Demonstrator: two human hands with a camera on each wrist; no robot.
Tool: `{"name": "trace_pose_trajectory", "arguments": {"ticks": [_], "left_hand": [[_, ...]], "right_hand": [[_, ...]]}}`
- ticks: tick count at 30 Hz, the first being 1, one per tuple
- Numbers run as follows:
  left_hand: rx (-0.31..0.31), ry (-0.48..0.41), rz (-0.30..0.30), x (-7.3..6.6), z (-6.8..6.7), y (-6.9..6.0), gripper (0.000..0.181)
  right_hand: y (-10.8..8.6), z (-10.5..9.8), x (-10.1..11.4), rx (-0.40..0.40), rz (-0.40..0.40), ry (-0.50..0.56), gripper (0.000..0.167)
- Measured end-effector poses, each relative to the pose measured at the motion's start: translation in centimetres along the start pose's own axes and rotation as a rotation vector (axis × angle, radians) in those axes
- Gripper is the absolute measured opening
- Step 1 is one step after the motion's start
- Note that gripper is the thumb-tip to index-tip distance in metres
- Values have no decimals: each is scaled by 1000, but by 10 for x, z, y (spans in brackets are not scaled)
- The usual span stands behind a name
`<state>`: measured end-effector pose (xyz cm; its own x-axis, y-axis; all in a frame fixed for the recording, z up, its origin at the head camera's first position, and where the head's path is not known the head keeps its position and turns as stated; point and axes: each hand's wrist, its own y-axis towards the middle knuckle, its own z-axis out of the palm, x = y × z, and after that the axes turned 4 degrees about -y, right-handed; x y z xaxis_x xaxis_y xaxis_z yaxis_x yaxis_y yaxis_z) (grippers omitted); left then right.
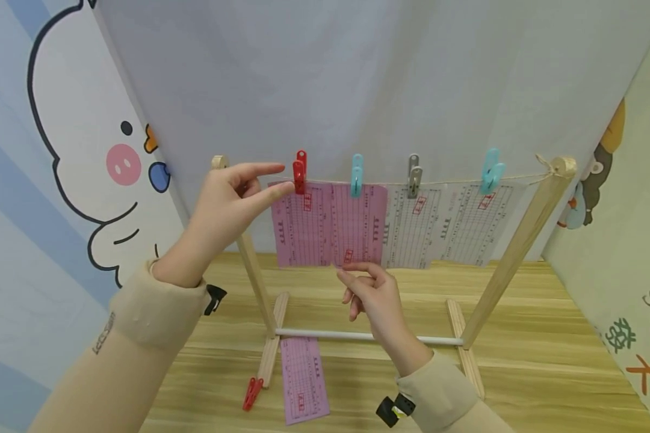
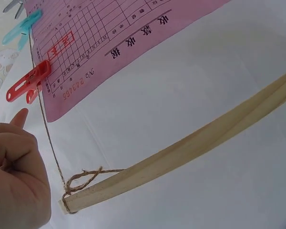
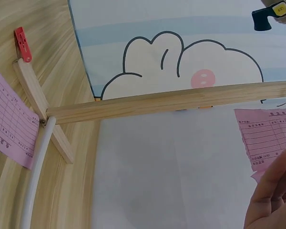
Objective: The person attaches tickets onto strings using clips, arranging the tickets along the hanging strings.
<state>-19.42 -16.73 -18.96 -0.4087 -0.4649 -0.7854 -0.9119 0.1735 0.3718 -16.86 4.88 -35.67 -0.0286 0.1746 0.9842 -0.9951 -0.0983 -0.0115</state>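
A pink receipt slip [image 1: 299,231] hangs at the left end of a string, under a red clothespin [image 1: 300,175]. My left hand [image 1: 224,204] is beside this clothespin, thumb and index finger spread and extended towards it. The left wrist view shows a gap between those fingers and the red clothespin [image 2: 31,82]. Lower down, my right hand [image 1: 376,294] pinches the bottom edge of the pink paper between thumb and index finger, near where two pink slips meet. In the right wrist view its fingertips lie over the edge of the pink slip [image 3: 267,136].
Further right, a light blue clothespin [image 1: 357,175] holds another pink slip; a grey clothespin [image 1: 414,177] and another light blue clothespin [image 1: 491,172] hold white slips. A wooden post [image 1: 525,246] supports the string. A loose pink slip [image 1: 305,382] and red clothespin [image 1: 253,394] lie on the table.
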Motion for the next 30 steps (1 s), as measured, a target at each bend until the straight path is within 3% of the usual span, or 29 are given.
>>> {"name": "trace_pose_trajectory", "arguments": {"ticks": [5, 18, 24, 30], "left_hand": [[-13, 16, 22, 3, -1, -11, 35], [-25, 13, -3, 18, -3, -39, 30], [-14, 24, -35, 29, 0, -51, 29], [-13, 19, -111, 41, 3, -64, 29]], "right_hand": [[-6, -5, -11, 0, 18, -26, 25], [-19, -11, -49, -3, 128, -26, 28], [-26, -11, -60, 26, 139, -24, 33], [-30, -12, -71, 50, 156, -38, 36]]}}
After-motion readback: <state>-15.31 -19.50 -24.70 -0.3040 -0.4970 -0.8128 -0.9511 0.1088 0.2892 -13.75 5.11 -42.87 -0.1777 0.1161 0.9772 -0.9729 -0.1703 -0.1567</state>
